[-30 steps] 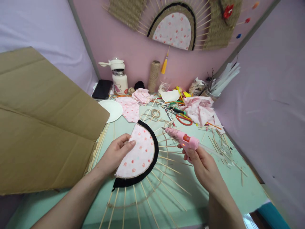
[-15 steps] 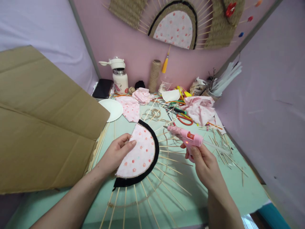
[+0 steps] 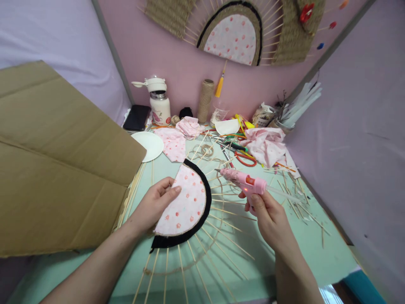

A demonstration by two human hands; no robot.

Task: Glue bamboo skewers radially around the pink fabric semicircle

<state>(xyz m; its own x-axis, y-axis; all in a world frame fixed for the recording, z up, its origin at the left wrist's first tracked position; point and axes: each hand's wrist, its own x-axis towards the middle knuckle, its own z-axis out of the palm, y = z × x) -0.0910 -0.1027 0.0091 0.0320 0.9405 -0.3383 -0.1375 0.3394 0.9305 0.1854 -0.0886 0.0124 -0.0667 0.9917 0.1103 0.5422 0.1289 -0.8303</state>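
My left hand (image 3: pixel 160 198) grips the straight edge of a half-round fan piece (image 3: pixel 186 200), thumb on top of its pink flowered fabric. A black band (image 3: pixel 207 198) runs along the curved rim, and thin wooden sticks (image 3: pixel 198 264) fan out from it to the right and toward me. A ring of twine (image 3: pixel 212 245) crosses the sticks. My right hand (image 3: pixel 268 215) is wrapped round the handle of a pink hot glue gun (image 3: pixel 245 180), a small light glowing on its side. Its nozzle points left, over the sticks and apart from the black band. A clear glue stick (image 3: pixel 284 194) protrudes from its back.
A large cardboard sheet (image 3: pixel 69 169) stands at the left. Along the back are a phone (image 3: pixel 137 118), a white bottle (image 3: pixel 160 107), a twine spool (image 3: pixel 206 100) and crumpled pink fabric (image 3: pixel 265 143). Red-handled scissors (image 3: pixel 245 159) and loose sticks (image 3: pixel 297 202) lie to the right.
My right hand has shifted the glue gun slightly left, with its nozzle a little lower. My left hand and the fan piece have stayed in place.
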